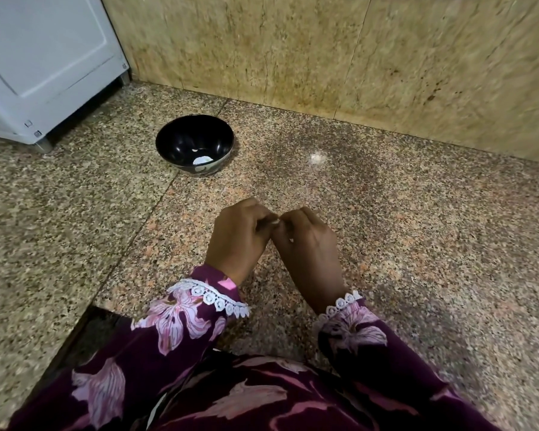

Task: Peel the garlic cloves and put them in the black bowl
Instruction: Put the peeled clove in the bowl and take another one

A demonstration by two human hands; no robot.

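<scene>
Pinching one garlic clove (274,221) between them, the left hand (237,241) and right hand (308,247) meet with curled fingers above the granite counter (417,244). The black bowl (168,141) stands well apart behind them, with a pale piece inside.

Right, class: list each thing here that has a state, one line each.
Black bowl: upright, a few pale pieces at the bottom.
Garlic clove: pinched between both hands, mostly hidden.
Left hand: fingers curled on the clove.
Right hand: fingers curled on the clove.
</scene>
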